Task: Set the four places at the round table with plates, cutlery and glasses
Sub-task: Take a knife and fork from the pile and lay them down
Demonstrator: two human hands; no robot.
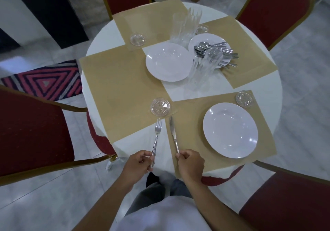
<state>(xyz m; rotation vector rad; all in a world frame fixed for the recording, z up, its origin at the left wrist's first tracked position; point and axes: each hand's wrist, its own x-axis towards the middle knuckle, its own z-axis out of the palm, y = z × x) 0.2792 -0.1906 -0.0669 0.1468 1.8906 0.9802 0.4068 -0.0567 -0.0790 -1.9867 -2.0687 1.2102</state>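
White cloth covers the round table (pixel 100 40), with four tan placemats laid on it. The left grip (pixel 138 163) is curled round the handle of a fork (pixel 156 138), tines pointing away over the bare cloth at the near edge. The right grip (pixel 190 164) is clamped on the handle end of a knife (pixel 173 134), whose blade reaches over the left edge of the near placemat (pixel 189 123); whether either piece touches the table cannot be told. On that placemat sits a white plate (pixel 230 130), with a glass coaster (pixel 245 98) at its far corner and a second coaster (pixel 160 106) just beyond the fork tines. Mid-table lies a spare plate (pixel 169 62), and behind it a stacked plate (pixel 207 40) carrying a cutlery heap (pixel 214 52), partly hidden by clear tumblers (pixel 203 68) whose number is hard to make out. Red chairs (pixel 32 132) ring the table, all cut off by the frame, and a striped rug (pixel 46 81) lies on the floor at left
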